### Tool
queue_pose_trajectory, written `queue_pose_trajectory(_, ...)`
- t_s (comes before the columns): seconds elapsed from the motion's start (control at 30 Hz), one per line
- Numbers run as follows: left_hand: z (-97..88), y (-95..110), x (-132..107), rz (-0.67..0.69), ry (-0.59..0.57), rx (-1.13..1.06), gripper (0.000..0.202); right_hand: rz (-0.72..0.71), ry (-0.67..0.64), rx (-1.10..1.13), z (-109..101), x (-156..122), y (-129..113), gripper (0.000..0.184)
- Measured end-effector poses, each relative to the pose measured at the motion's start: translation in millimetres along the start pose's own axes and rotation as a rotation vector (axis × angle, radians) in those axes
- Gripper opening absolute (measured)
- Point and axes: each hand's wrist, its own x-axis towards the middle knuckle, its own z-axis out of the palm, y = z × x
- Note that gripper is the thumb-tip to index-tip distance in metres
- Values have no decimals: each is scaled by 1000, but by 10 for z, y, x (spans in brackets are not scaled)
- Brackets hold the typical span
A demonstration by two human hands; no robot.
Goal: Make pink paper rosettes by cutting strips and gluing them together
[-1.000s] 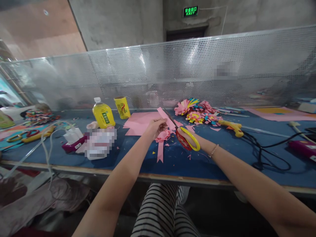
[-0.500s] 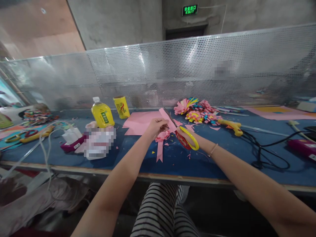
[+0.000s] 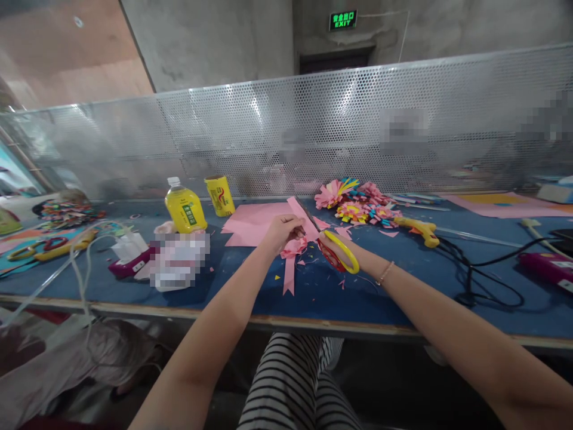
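Note:
My left hand (image 3: 285, 229) is closed, pinching a pink paper strip (image 3: 295, 207) that sticks up past the fingers. My right hand (image 3: 363, 257) grips a pair of scissors (image 3: 347, 249) with yellow and red handles. Their dark blades point up and to the left, alongside the strip's right edge; whether they touch the paper I cannot tell. Right below my left hand lies a crumpled pink paper piece with a notched pink paper tail (image 3: 289, 280). Pink paper sheets (image 3: 246, 221) lie flat behind my left hand.
Paper flowers (image 3: 353, 203) lie behind my right hand, with a yellow glue gun (image 3: 421, 230) and its black cord to the right. Leftward stand a yellow liquid bottle (image 3: 184, 209) and a yellow can (image 3: 220, 197). A perforated metal screen (image 3: 250, 137) closes off the table's back.
The view has shifted very slightly. Both hands, the scissors and the paper strip keep practically the same position.

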Motion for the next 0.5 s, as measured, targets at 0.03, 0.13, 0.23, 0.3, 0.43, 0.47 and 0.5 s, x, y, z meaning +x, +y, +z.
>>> queue_pose_trajectory(0.03,0,-2,-1,-1,1,1,13,-1,14,-5,3,-1,1,50)
queue_pose_trajectory(0.13,-5,-10,3,-4,9,10,13,47,26,-9,16,-18,-30,50)
queue_pose_trajectory(0.23,-13,-16,10,-6,15,17,15,97,36,-46,38,-57,-120,48)
queue_pose_trajectory(0.3,-14,-17,13,0,8,16,17,107,54,-90,57,-92,-205,44)
queue_pose_trajectory(0.43,-6,-16,9,-7,-7,18,18,128,90,-158,81,-146,-347,39)
queue_pose_trajectory(0.47,-4,-18,8,-11,-7,22,18,132,96,-156,82,-150,-361,39)
queue_pose_trajectory(0.5,-3,-21,6,-14,-9,28,18,135,98,-146,80,-149,-364,39)
